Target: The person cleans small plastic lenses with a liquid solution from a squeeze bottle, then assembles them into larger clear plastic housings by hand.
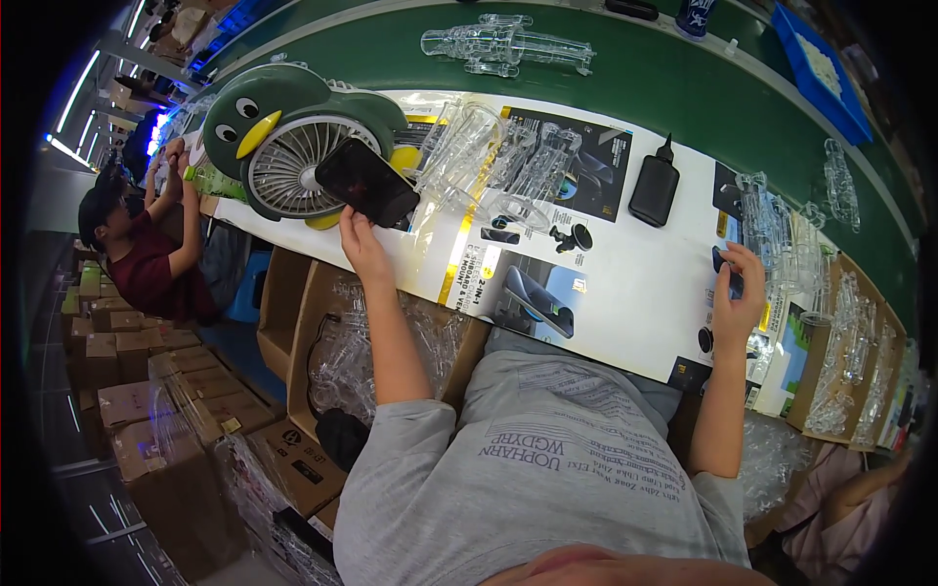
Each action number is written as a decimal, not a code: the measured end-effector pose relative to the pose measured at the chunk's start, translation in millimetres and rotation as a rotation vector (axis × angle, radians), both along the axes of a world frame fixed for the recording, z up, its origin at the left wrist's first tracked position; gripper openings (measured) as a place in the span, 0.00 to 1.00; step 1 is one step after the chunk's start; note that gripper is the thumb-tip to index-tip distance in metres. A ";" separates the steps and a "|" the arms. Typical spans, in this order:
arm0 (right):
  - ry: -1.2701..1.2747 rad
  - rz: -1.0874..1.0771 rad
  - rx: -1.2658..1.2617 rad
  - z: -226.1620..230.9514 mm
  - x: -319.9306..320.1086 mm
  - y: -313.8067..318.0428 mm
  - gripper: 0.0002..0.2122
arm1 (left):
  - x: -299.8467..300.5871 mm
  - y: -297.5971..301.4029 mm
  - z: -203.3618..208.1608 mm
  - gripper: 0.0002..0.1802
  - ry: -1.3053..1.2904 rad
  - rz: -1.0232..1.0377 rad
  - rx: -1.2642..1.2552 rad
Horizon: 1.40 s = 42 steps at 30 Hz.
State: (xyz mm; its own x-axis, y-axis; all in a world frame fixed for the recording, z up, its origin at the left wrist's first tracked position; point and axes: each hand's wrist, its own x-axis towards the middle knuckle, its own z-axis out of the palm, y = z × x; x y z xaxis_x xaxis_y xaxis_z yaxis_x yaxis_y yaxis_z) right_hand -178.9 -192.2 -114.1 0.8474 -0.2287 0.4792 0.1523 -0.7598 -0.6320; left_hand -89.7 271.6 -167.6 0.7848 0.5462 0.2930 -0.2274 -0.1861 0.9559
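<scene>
A dark phone [363, 180] leans at a tilt in front of a green penguin-shaped fan [293, 161]. My left hand [365, 246] reaches up to the phone's lower edge, its fingers stretched out and touching it. At the right of the white printed board [625, 303], my right hand [740, 298] has its fingers curled together. Something small and dark shows at those fingertips, too small to name. Clear glass-like tube pieces [767, 220] lie just beyond that hand. A black squeeze bottle [655, 186] with a pointed nozzle lies between my hands, farther back.
More clear pieces [469, 161] lie beside the fan, and another [508, 45] at the back. A blue tray [821, 73] sits far right. Cardboard boxes with clear parts [840, 361] stand right and below my left arm. Another person [147, 239] sits at the left.
</scene>
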 end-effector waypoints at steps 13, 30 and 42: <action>-0.019 0.007 -0.014 -3.2 1.4 -2.4 0.07 | 0.5 -4.4 3.6 0.19 0.067 0.075 0.008; -0.028 -0.010 -0.004 -3.3 0.6 -3.6 0.07 | 33.4 -35.9 31.6 0.41 0.052 0.259 0.148; -0.024 -0.010 -0.021 -1.6 1.3 -2.5 0.07 | 12.2 -7.0 9.5 0.18 -0.056 0.042 -0.085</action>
State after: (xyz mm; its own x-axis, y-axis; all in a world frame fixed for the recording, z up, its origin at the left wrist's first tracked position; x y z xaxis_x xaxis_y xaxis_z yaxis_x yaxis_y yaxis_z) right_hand -177.5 -194.7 -115.7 0.8333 -0.2269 0.5042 0.1594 -0.7746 -0.6121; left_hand -77.6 264.5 -158.1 0.7440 0.6032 0.2874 -0.2748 -0.1159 0.9545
